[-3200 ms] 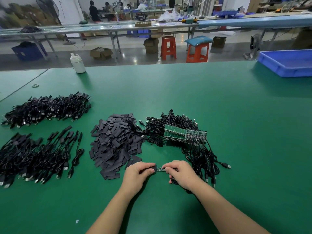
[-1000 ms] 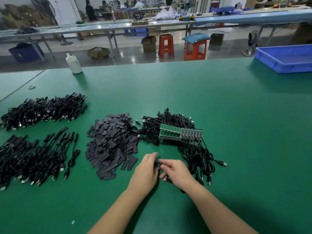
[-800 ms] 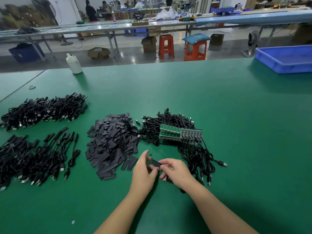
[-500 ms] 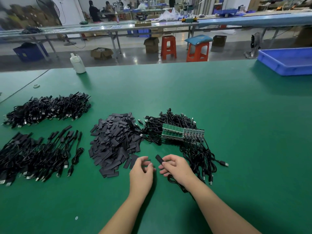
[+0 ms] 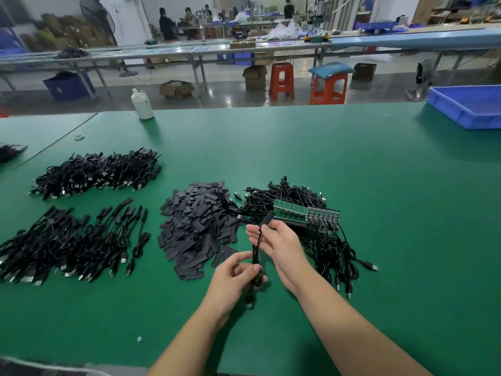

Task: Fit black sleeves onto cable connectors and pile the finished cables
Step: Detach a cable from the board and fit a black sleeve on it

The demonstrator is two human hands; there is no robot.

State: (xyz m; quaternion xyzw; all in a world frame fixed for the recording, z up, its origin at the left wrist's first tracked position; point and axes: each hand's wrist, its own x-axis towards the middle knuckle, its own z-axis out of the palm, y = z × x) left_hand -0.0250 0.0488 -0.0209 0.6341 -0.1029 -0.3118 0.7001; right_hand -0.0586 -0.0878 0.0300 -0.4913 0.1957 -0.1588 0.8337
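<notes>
A thin black cable with a sleeved connector [image 5: 257,245] hangs between both hands above the green table mat [image 5: 352,185]. The right hand [image 5: 282,245] pinches it just under the black sleeve [image 5: 267,218], which points up and away; the left hand [image 5: 235,278] has its fingers curled round the bundled lower part. The heap of loose flat black sleeves [image 5: 198,226] lies just beyond, unsleeved cables with green circuit boards [image 5: 303,213] to its right, and piled finished cables [image 5: 73,240] at far left.

A wide green matted table [image 5: 339,164] carries heaps of black cables [image 5: 97,172], flat black sleeves [image 5: 198,226], a white plastic bottle [image 5: 142,105] and a blue plastic tray [image 5: 466,109].
</notes>
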